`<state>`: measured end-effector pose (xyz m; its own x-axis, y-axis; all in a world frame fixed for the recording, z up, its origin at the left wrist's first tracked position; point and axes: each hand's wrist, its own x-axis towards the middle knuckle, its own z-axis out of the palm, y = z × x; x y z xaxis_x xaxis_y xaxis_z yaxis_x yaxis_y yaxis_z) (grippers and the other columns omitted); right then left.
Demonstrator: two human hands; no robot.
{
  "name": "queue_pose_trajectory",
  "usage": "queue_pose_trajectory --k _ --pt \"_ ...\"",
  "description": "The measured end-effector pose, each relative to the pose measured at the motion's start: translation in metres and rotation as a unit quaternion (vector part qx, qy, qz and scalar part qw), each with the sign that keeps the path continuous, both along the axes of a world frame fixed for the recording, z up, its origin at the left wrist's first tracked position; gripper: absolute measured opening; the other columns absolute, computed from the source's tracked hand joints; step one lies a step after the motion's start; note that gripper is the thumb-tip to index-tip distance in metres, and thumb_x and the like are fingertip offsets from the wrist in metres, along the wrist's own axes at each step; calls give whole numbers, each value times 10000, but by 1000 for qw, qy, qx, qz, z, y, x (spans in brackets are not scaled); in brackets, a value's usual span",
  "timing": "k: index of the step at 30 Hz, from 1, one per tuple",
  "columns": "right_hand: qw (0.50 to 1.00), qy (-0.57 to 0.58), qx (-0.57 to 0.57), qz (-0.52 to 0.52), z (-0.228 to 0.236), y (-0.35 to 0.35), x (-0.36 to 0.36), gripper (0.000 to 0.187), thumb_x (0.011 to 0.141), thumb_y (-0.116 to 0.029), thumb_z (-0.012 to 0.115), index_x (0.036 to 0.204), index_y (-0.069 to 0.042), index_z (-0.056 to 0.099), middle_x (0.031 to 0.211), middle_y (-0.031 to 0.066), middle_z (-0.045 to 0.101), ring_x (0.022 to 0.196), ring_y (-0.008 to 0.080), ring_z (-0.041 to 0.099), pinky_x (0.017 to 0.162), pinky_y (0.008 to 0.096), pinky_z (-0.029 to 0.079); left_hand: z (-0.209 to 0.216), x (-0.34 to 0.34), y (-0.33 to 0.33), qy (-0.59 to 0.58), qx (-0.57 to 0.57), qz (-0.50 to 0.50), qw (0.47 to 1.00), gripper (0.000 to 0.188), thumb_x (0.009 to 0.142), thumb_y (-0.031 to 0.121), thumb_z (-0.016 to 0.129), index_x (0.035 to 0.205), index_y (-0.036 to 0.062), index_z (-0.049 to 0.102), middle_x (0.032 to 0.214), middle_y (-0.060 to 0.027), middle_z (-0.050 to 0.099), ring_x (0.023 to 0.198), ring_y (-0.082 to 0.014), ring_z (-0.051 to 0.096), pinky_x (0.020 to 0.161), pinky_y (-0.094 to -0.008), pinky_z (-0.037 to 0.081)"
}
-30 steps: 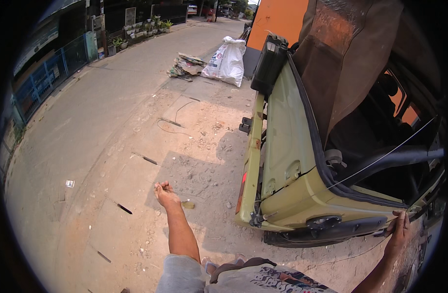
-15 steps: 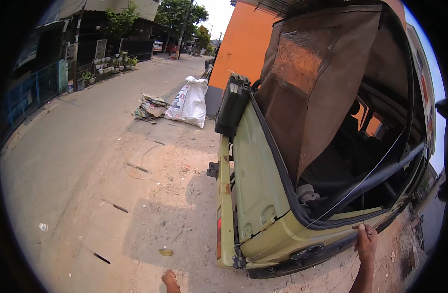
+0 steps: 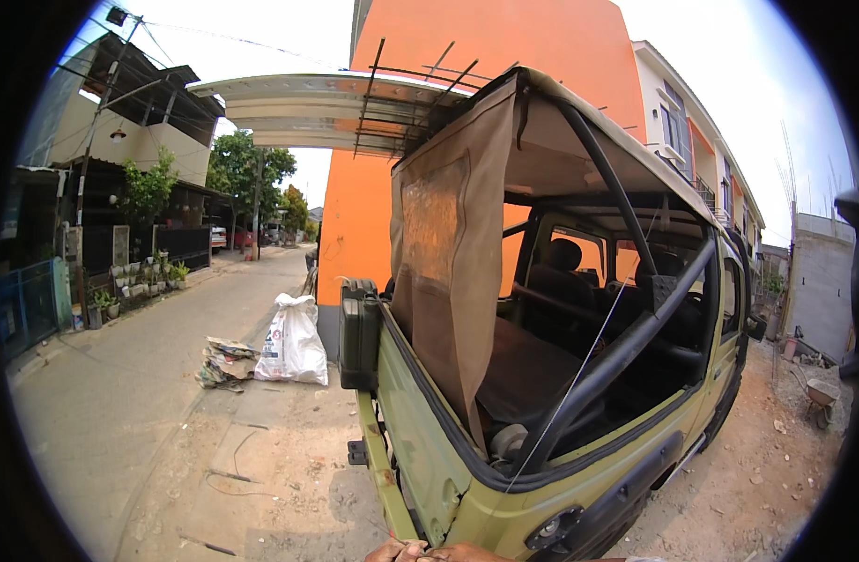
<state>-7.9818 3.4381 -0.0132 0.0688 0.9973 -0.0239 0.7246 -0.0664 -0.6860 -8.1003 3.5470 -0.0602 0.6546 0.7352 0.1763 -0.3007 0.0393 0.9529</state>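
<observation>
At the lower edge, my left hand (image 3: 392, 552) and my right hand (image 3: 469, 554) are close together, both only partly in view. Their fingers are closed in a pinch beside the rear corner of an olive-green off-road vehicle (image 3: 429, 468). A faint thin line reaches the fingertips; most of what they hold is hidden. A pale thin cord (image 3: 579, 375) slants from the vehicle's rear side up past the black roll bar (image 3: 589, 361). The brown canvas flap (image 3: 458, 328) with its clear window hangs over the open back.
A dark green jerrycan (image 3: 358, 332) is mounted on the vehicle's rear. Behind it stand a white sack (image 3: 292, 342) and a crumpled heap of sacking (image 3: 227, 363). Thin rods (image 3: 392, 103) stick out above the canopy. A wheelbarrow (image 3: 820, 395) is at the far right.
My hands, apart before, have come together at the lower middle; the right moved left, holding a thin cord earlier. The view has tilted up, bringing the canopy and buildings into sight.
</observation>
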Motion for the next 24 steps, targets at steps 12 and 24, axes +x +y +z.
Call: queue_pose_trajectory --k 12,24 --pt "988 70 133 -17 74 -53 59 293 980 -244 552 1195 -68 645 1071 125 687 979 245 644 879 366 507 60 17 33 -165 27 104 980 259 965 244 624 856 15 676 792 -64 671 644 -146 599 601 -291 488" --pt "851 -220 423 -220 276 -129 142 277 936 14 537 1177 -11 671 640 31 566 554 68 528 521 220 433 227 99 129 -109 256 54 959 412 988 351 627 1041 -55 674 895 -55 663 812 -96 564 747 -241 462"
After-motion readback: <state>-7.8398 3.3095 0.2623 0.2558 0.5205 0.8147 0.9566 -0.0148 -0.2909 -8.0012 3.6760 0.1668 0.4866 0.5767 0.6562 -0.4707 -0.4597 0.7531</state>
